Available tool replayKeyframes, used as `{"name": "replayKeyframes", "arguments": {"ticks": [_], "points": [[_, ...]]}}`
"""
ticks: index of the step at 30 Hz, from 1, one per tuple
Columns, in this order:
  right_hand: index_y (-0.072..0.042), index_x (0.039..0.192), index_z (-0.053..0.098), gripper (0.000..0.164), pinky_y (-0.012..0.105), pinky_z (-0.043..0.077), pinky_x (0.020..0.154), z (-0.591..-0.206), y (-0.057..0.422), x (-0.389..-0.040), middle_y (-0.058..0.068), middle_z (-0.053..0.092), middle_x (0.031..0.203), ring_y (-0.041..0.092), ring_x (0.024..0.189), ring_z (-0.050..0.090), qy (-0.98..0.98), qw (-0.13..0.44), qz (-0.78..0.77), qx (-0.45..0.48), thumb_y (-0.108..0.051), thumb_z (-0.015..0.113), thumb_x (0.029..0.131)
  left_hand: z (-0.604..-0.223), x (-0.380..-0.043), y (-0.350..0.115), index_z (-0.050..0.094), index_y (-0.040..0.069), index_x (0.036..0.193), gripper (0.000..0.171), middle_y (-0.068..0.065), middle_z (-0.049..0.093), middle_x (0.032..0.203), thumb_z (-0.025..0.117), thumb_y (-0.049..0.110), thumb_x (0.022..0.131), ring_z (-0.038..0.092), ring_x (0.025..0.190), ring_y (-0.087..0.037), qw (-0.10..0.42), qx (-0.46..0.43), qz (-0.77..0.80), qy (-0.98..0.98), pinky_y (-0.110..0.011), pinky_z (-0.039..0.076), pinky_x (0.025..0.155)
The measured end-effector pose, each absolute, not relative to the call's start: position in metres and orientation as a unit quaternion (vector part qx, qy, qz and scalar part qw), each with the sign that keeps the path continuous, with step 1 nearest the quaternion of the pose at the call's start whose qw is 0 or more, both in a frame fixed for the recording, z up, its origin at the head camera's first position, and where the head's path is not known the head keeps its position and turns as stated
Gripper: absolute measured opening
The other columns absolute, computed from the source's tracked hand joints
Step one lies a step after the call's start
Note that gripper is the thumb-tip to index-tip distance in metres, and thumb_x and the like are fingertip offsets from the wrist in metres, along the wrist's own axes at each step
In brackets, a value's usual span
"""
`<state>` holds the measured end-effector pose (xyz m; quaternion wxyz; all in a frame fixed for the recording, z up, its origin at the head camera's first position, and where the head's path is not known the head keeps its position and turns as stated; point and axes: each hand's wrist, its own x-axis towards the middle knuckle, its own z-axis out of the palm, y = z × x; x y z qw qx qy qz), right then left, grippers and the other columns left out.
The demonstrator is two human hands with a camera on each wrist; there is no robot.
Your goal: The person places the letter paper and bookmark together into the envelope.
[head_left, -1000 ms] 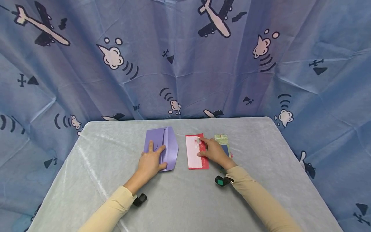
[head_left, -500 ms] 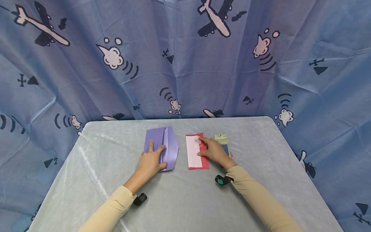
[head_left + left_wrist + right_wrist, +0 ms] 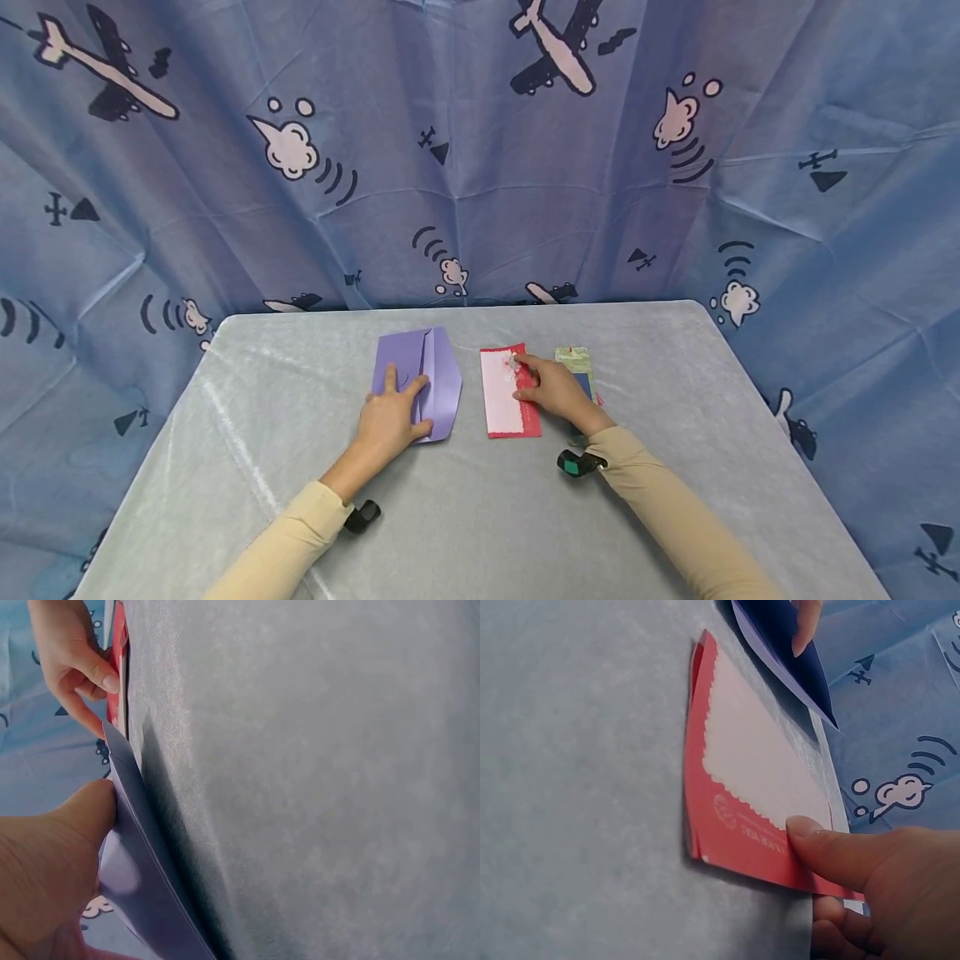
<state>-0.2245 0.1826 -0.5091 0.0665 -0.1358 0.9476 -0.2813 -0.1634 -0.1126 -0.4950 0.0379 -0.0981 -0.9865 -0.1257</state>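
Observation:
A purple envelope (image 3: 442, 392) lies on the table left of centre, its pointed flap unfolded to the right. On it rests my left hand (image 3: 386, 421), fingers spread; the thumb (image 3: 94, 810) touches the flap side. To the right is a red card (image 3: 742, 817) with a pale pink, scallop-edged panel and a small flower decoration. My right hand (image 3: 555, 390) holds this card by its right edge. The thumb (image 3: 817, 836) lies on top, the index finger reaches the flower, and the other fingers are curled at the edge, partly hidden.
Partly under my right hand and wrist lies a green and dark blue card (image 3: 573, 360), with a bit of pink at its side. The table (image 3: 465, 517) has a grey cloth. Behind it hangs a blue curtain (image 3: 480, 150) printed with aeroplanes.
My right thumb has slid slightly right across the red card toward its edge. The left hand and the envelope have stayed put.

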Motion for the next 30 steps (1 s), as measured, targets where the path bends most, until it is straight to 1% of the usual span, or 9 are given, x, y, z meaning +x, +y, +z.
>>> {"name": "replayKeyframes", "arguments": {"ticks": [10,19,28,30], "points": [[-0.009,0.142,0.054,0.066,0.025,0.034,0.059,-0.5070,0.1856,-0.2271,0.004,0.053,0.074,0.014,0.065,0.044,0.940,0.079,-0.302,-0.140,-0.022,0.080,0.083,-0.4949,-0.1642,-0.1134,0.056,0.022,0.139,0.073,-0.041,0.040,0.146,0.081,0.044,0.074,0.064,0.085,-0.062,0.037,-0.099,-0.124,-0.987,-0.058,0.055,0.065],[-0.009,0.141,0.054,0.061,0.026,0.038,0.061,-0.5086,0.1867,-0.2285,0.006,0.056,0.078,0.014,0.067,0.047,0.932,0.085,-0.324,-0.136,-0.017,0.077,0.085,-0.4948,-0.1638,-0.1138,0.057,0.022,0.138,0.073,-0.040,0.041,0.145,0.082,0.044,0.074,0.064,0.083,-0.061,0.039,-0.099,-0.121,-0.987,-0.056,0.055,0.061],[-0.004,0.137,0.058,0.057,0.025,0.037,0.061,-0.5079,0.1875,-0.2296,0.006,0.055,0.077,0.014,0.068,0.046,0.924,0.065,-0.349,-0.144,-0.014,0.077,0.084,-0.4949,-0.1641,-0.1138,0.057,0.022,0.138,0.073,-0.040,0.040,0.145,0.081,0.044,0.074,0.064,0.083,-0.060,0.038,-0.100,-0.121,-0.987,-0.057,0.055,0.064],[-0.004,0.136,0.059,0.056,0.025,0.037,0.061,-0.5075,0.1875,-0.2300,0.005,0.055,0.078,0.014,0.068,0.046,0.923,0.065,-0.353,-0.140,-0.013,0.077,0.084,-0.4955,-0.1643,-0.1137,0.057,0.022,0.138,0.073,-0.041,0.040,0.145,0.081,0.044,0.074,0.064,0.082,-0.060,0.038,-0.100,-0.121,-0.987,-0.057,0.056,0.064]]}}
